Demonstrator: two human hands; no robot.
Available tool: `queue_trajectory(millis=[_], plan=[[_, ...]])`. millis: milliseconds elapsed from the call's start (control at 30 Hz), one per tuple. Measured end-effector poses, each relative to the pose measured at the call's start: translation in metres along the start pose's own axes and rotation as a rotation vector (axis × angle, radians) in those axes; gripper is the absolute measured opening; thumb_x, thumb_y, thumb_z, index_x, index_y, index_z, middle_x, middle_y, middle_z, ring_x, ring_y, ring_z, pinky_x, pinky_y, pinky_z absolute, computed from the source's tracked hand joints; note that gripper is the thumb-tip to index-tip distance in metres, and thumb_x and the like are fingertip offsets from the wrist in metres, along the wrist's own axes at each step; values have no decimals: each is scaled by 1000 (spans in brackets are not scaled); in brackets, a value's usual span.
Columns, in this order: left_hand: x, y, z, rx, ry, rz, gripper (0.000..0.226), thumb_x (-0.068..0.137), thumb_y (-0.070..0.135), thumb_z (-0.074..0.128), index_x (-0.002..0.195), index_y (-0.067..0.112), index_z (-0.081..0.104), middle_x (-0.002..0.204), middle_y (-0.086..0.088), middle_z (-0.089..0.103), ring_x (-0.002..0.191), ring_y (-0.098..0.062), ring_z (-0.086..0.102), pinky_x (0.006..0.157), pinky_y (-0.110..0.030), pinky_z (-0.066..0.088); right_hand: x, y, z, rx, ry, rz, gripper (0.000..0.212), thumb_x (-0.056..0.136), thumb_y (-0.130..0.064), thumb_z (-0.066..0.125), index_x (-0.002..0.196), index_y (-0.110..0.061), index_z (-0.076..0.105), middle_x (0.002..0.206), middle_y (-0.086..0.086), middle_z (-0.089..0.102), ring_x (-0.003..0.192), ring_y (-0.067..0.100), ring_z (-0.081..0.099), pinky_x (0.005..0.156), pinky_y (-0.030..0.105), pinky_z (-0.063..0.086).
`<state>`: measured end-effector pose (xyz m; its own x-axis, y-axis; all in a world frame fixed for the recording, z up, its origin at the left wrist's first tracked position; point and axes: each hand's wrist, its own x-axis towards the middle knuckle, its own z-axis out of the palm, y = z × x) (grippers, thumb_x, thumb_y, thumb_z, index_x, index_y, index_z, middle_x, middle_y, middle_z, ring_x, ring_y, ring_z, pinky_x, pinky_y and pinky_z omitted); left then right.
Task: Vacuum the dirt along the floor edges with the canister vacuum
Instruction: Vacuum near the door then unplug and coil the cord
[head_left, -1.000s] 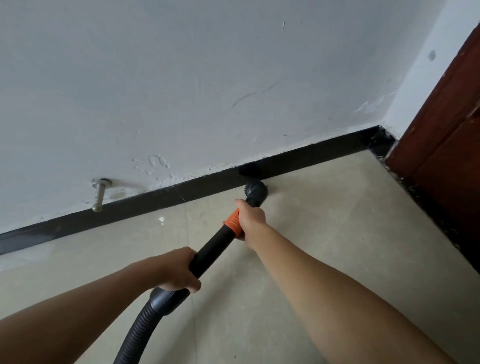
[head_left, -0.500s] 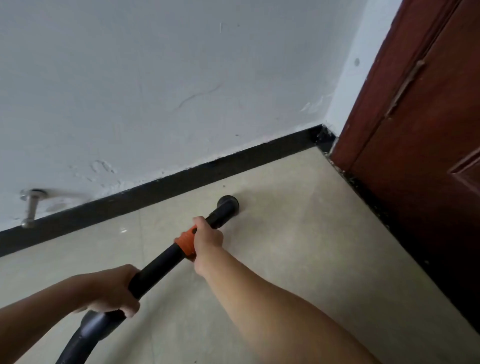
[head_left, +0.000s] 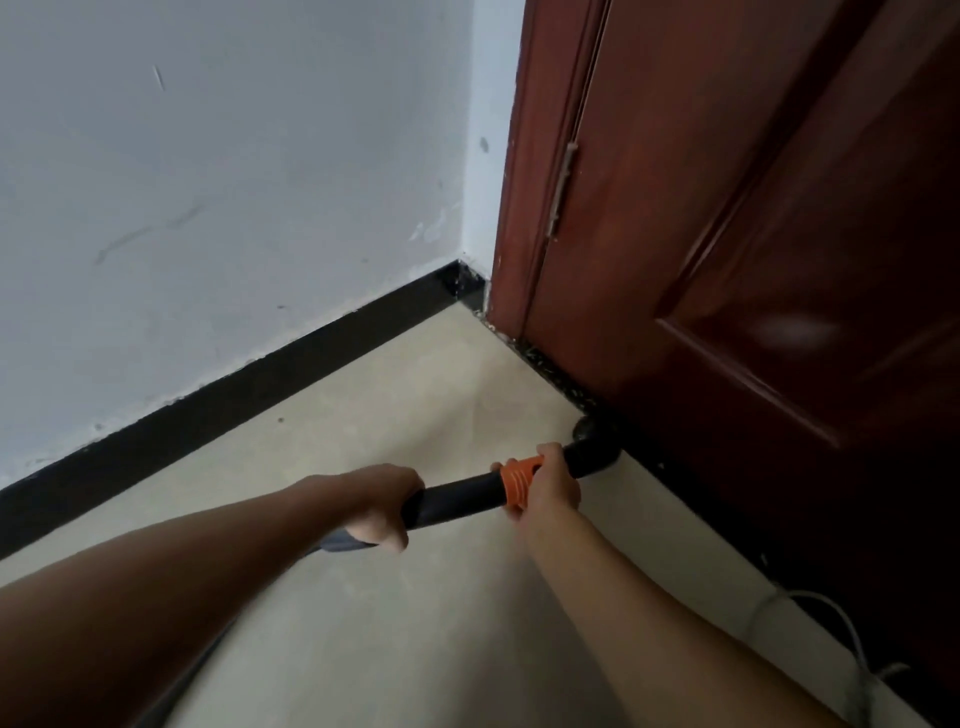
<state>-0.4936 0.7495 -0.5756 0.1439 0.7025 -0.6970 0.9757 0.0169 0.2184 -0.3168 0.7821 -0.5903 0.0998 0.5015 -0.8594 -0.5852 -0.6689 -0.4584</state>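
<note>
On the beige floor (head_left: 415, 395), at its edge beneath the red-brown door (head_left: 753, 234), sits the vacuum's black nozzle (head_left: 592, 447), the right hand (head_left: 550, 486) curling its fingers round the orange collar (head_left: 519, 478) and the left hand (head_left: 382, 501) wrapping its fingers round the black wand (head_left: 457, 499) behind.

The reddish-brown wooden door (head_left: 753, 234) at right looked glossy with varnish, the white painted wall (head_left: 208, 182) at upper left matt and scuffed. The black plastic vacuum tube (head_left: 457, 499) was matt, its orange collar (head_left: 519, 480) ribbed.
</note>
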Motion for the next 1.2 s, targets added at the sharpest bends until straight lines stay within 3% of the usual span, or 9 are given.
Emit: queue_trajectory(millis=[67, 200, 333, 533, 733, 900, 1000, 1100, 1200], plan=[[5, -3, 1, -33, 59, -20, 25, 75, 21, 68, 96, 23, 54, 90, 1, 60, 88, -21, 62, 69, -29, 45, 11, -10, 15, -53, -35, -14, 19, 91, -20, 62, 90, -5, 50, 93, 18, 61, 77, 30, 67, 67, 39, 59], [6, -19, -2, -163, 235, -87, 27, 76, 25, 68, 97, 26, 51, 92, 1, 59, 86, -19, 59, 69, -28, 45, 30, -20, 68, -230, -172, -14, 31, 90, -24, 62, 113, -8, 49, 99, 17, 62, 77, 28, 69, 62, 39, 58], [7, -39, 2, -256, 350, -167, 26, 75, 26, 68, 94, 25, 51, 84, 2, 58, 79, -17, 57, 67, -30, 45, 32, -23, 107, -289, -276, 49, 24, 91, -20, 63, 108, -10, 49, 86, 13, 60, 80, 25, 66, 60, 38, 57], [7, -14, 25, -211, 221, -67, 24, 74, 25, 67, 93, 29, 52, 83, 8, 60, 78, -15, 58, 64, -29, 45, 33, -13, 45, -242, -19, 15, 29, 90, -24, 64, 109, -4, 56, 92, 14, 62, 77, 23, 66, 80, 41, 60], [-18, 68, 73, -123, 55, 146, 28, 79, 26, 66, 105, 29, 55, 86, 8, 55, 78, -14, 52, 67, -25, 40, -18, -11, -69, -72, 342, -53, 18, 92, -17, 60, 92, 0, 55, 73, 11, 56, 57, 21, 55, 43, 26, 50], [-44, 11, 78, -233, -26, -31, 35, 74, 21, 71, 106, 25, 59, 90, 5, 59, 86, -16, 61, 69, -22, 43, -15, 41, -18, -130, 247, -71, 29, 89, -16, 61, 64, -4, 51, 50, 6, 53, 34, 17, 50, 37, 23, 48], [-77, -37, 74, -248, 13, -191, 28, 72, 17, 72, 96, 23, 58, 81, 5, 60, 74, -13, 57, 57, -18, 39, -20, 80, 28, -165, -14, -10, 21, 84, -21, 63, 70, -6, 55, 60, 7, 59, 48, 20, 57, 66, 38, 60], [-99, -40, 77, -234, 29, -247, 31, 71, 16, 72, 98, 25, 60, 82, 4, 64, 74, -11, 60, 64, -22, 44, -30, 94, 20, -152, -106, 50, 18, 82, -25, 65, 82, -8, 58, 73, 6, 65, 63, 21, 63, 81, 42, 59], [-98, -6, 89, -131, -34, -148, 34, 71, 18, 69, 99, 35, 58, 88, 9, 64, 81, -9, 61, 72, -23, 48, -46, 81, -32, 0, 34, 38, 24, 85, -15, 63, 69, -3, 51, 59, 8, 56, 48, 20, 54, 59, 36, 59]])
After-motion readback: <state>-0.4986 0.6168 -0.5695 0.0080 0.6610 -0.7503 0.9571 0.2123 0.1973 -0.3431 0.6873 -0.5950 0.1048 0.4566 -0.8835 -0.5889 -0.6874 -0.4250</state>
